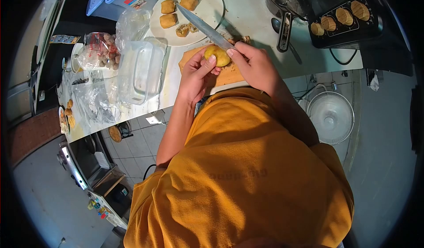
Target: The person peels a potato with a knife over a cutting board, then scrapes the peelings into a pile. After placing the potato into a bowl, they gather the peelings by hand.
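Observation:
A yellow potato (222, 59) is held up over the wooden cutting board (229, 74). My left hand (196, 74) grips it from the left, thumb across its near side. In my right hand (257, 65) is a large knife (204, 27), its long blade pointing up and left over the white plate. The right fingers close round the handle end, which they mostly hide, and the blade's base lies against the potato's upper right. Dark scraps of peel (240, 40) rest on the board just behind the hands.
Golden fried squares (168, 20) sit on a white plate (157, 29). An empty plastic container (140, 73) and a bag of round produce (102, 49) are at left. At right stand a black-handled pan (285, 32) and a black appliance (346, 36) bearing sliced pieces (344, 16).

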`<act>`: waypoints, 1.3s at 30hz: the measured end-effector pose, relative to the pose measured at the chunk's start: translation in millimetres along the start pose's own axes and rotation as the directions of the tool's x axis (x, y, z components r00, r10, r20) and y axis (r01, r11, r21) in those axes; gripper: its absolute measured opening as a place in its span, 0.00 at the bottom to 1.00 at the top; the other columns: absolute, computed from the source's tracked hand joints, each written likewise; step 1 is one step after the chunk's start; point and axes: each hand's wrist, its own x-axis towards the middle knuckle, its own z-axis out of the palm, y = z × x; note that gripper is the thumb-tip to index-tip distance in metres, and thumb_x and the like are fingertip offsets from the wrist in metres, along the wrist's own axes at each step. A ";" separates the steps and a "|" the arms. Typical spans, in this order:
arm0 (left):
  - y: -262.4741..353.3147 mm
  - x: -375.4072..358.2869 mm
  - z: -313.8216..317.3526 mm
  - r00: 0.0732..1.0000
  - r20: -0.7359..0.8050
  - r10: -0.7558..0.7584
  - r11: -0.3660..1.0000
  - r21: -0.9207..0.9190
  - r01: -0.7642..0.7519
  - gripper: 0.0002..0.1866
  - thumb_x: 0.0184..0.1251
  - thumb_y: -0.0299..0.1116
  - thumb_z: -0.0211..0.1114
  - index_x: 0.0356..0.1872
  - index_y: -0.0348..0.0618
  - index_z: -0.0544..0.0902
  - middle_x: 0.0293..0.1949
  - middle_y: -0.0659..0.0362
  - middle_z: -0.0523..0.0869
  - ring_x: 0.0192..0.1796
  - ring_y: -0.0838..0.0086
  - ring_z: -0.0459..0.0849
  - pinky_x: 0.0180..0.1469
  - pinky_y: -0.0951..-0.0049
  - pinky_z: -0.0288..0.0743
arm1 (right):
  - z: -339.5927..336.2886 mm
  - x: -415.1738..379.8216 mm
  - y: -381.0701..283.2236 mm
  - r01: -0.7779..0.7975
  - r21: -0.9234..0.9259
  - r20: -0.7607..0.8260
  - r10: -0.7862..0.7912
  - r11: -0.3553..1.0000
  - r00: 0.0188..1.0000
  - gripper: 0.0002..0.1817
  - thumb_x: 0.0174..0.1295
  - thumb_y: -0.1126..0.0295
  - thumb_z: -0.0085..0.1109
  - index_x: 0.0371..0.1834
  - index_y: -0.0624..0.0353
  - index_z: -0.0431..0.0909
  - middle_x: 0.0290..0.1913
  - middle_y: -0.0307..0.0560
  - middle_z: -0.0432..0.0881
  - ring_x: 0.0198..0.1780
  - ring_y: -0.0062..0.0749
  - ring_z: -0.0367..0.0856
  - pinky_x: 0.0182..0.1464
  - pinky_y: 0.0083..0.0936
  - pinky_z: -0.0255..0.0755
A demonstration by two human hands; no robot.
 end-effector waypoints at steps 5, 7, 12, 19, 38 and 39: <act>2.7 -2.7 0.4 1.000 0.011 -0.015 1.000 -0.012 0.015 0.19 0.71 0.32 0.61 0.59 0.34 0.74 0.42 0.58 0.83 0.36 0.78 0.81 0.41 0.81 0.76 | -1.8 -1.0 3.7 -0.009 0.014 0.068 0.008 1.000 0.998 0.13 0.69 0.65 0.55 0.33 0.64 0.71 0.20 0.50 0.64 0.25 0.20 0.57 0.26 0.24 0.60; 1.5 0.6 -1.1 1.000 0.011 -0.023 0.998 -0.052 0.024 0.19 0.71 0.32 0.61 0.59 0.34 0.74 0.42 0.58 0.83 0.37 0.78 0.81 0.41 0.82 0.76 | 1.2 -2.0 5.0 -0.037 0.061 0.041 0.034 0.997 0.999 0.13 0.69 0.65 0.55 0.33 0.65 0.71 0.20 0.48 0.63 0.25 0.19 0.57 0.26 0.24 0.60; -0.1 -2.4 0.9 1.000 -0.005 -0.007 1.000 -0.031 0.007 0.20 0.71 0.31 0.61 0.59 0.34 0.73 0.42 0.57 0.83 0.37 0.77 0.81 0.41 0.80 0.75 | -2.2 -4.9 4.2 0.026 0.000 0.088 -0.026 1.000 0.996 0.13 0.69 0.65 0.55 0.33 0.65 0.71 0.19 0.44 0.62 0.25 0.18 0.57 0.26 0.23 0.60; 3.7 -3.9 10.5 0.998 -0.035 0.061 0.998 0.033 -0.060 0.22 0.67 0.29 0.65 0.60 0.34 0.73 0.39 0.58 0.85 0.36 0.77 0.81 0.42 0.79 0.76 | -0.8 -3.1 6.7 -0.031 0.033 0.035 0.029 0.999 0.999 0.12 0.69 0.64 0.55 0.35 0.64 0.72 0.20 0.47 0.65 0.25 0.20 0.59 0.28 0.23 0.62; 2.6 -1.6 1.2 0.995 0.021 -0.095 0.979 -0.178 0.097 0.17 0.74 0.36 0.58 0.54 0.32 0.75 0.39 0.55 0.85 0.37 0.75 0.84 0.40 0.81 0.79 | -4.3 -5.6 7.4 0.009 0.111 0.051 -0.014 0.994 0.999 0.12 0.68 0.63 0.55 0.41 0.61 0.77 0.20 0.53 0.71 0.22 0.28 0.65 0.28 0.29 0.65; 4.2 -2.5 2.4 0.995 0.022 -0.097 0.975 -0.199 0.100 0.17 0.74 0.36 0.57 0.53 0.31 0.75 0.40 0.54 0.85 0.37 0.75 0.84 0.40 0.81 0.79 | -4.9 -6.7 5.4 0.007 0.110 0.053 -0.013 0.994 0.999 0.12 0.68 0.63 0.55 0.41 0.61 0.77 0.20 0.53 0.71 0.22 0.28 0.65 0.28 0.29 0.65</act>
